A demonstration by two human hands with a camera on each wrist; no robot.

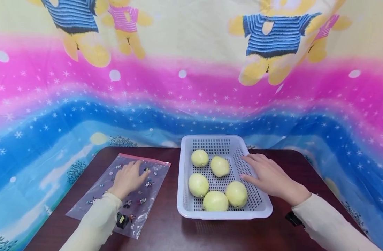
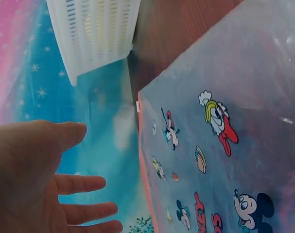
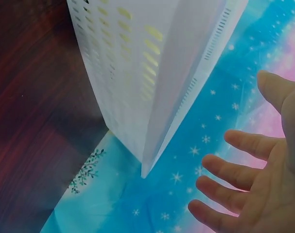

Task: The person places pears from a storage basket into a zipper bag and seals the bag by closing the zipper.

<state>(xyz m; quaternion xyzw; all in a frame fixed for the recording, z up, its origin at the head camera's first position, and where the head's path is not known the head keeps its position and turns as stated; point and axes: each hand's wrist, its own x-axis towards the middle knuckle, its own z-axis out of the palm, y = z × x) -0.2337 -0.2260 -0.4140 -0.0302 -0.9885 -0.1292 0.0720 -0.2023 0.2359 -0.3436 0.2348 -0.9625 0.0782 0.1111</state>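
A clear zip bag [image 1: 138, 198] with a red top strip and cartoon prints lies flat on the left of the table. Over its upper part hovers my left hand [image 1: 128, 179], fingers spread and holding nothing; the left wrist view shows the bag's printed surface [image 2: 210, 170] beyond the fingers. A white perforated plastic basket [image 1: 224, 215] stands to the right of the bag. Inside it lie several pale yellow-green, pear-like fruits [image 1: 198, 185]. My right hand [image 1: 269, 176] is above the basket's right rim, its fingers extended and grasping nothing.
The dark red-brown table [image 1: 166, 230] carries the bag and basket. A colourful cloth [image 1: 178, 87] with bears and snowflakes hangs behind and around it. The basket stands near the table's back edge. Each wrist has a black device [image 1: 122, 220] strapped on.
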